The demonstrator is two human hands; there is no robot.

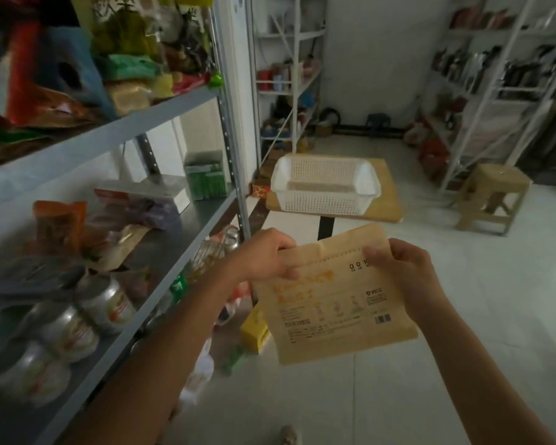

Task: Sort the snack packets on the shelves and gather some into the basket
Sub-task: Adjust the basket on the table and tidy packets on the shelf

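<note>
Beside the metal shelf (161, 252), left hand (264, 255) and right hand (402, 268) each grip a top corner of a tan kraft snack pouch (331, 303). White basket (326, 200) sits on a wooden table (389, 200) beyond.

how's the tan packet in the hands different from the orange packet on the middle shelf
The tan packet is held in the air, left hand and right hand gripping its top corners; the orange packet stands on the middle shelf, untouched. The tan packet is pale brown with readable print; the orange packet is bright orange, its print blurred. Both are flat pouches.
</note>
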